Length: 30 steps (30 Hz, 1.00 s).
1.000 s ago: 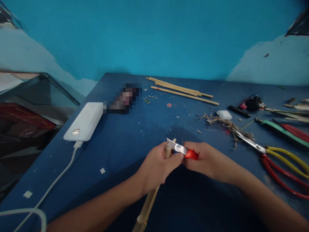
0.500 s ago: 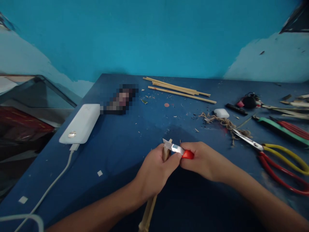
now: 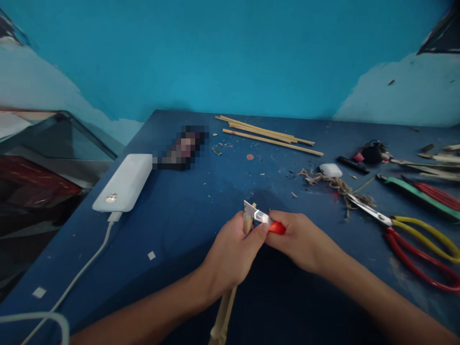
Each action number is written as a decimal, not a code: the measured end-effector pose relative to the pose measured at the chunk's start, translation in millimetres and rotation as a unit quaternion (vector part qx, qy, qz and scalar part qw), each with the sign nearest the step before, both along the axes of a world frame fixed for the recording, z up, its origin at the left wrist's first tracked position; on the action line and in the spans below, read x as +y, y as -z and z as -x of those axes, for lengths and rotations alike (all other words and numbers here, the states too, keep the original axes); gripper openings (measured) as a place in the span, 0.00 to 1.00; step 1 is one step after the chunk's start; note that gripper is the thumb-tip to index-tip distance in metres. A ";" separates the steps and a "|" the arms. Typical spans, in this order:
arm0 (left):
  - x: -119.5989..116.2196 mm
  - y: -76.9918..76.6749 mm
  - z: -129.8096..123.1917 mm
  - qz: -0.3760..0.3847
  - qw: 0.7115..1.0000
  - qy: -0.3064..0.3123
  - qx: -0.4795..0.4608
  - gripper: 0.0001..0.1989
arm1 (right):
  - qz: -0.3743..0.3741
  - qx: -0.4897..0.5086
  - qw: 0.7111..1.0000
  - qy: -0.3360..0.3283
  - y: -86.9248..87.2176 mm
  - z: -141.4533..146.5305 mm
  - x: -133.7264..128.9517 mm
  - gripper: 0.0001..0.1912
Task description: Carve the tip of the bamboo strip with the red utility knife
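My left hand (image 3: 232, 251) is closed around a bamboo strip (image 3: 224, 314), whose upper end sticks out above the fingers and whose lower part runs down past the bottom edge of the view. In my right hand (image 3: 298, 242) is a box cutter (image 3: 276, 227) with a red handle and a short metal blade. The blade lies across the strip's upper end. My left thumb touches the cutter near the base of its blade. Palm and fingers of the left hand cover the strip's middle.
Several thin sticks (image 3: 273, 139) lie at the back. A white power bank (image 3: 125, 182) with its cable is on the left, near a blurred-out phone (image 3: 183, 148). Scissors (image 3: 386, 220), tangled twine (image 3: 319, 177), a white case (image 3: 330, 170) and a green-edged tool (image 3: 424, 194) lie right.
The blade has tipped slightly more upright at the strip's upper end. Both hands keep their grips, and the whole view has shifted a little.
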State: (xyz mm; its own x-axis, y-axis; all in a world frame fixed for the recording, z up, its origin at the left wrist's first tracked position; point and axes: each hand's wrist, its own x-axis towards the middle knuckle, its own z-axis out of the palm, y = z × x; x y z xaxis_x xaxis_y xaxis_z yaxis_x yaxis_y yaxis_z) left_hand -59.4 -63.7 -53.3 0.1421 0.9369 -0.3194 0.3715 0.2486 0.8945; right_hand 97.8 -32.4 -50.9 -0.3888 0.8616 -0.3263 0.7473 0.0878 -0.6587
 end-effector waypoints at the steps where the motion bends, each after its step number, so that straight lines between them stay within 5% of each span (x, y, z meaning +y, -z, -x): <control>1: 0.1 0.4 0.2 0.003 1.000 -0.002 0.003 0.15 | -0.005 -0.009 1.000 0.005 -0.2 1.0 -0.3 0.12; 23: -1.2 1.2 1.9 0.004 1.000 -0.018 -0.001 0.17 | -0.038 -0.062 0.997 0.018 1.3 6.4 -6.2 0.14; 30: 6.6 -11.5 2.8 0.054 0.998 0.011 -0.043 0.13 | -0.021 -0.025 0.999 0.007 0.2 1.7 -3.6 0.15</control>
State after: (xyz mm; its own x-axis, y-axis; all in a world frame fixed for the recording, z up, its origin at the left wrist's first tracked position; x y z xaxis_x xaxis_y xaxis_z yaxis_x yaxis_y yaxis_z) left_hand -62.1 -57.1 -41.8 0.1940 0.8938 -0.4043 0.3017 0.3378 0.8915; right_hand 96.1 -36.0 -51.0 -0.3603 0.8805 -0.3080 0.7808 0.1040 -0.6161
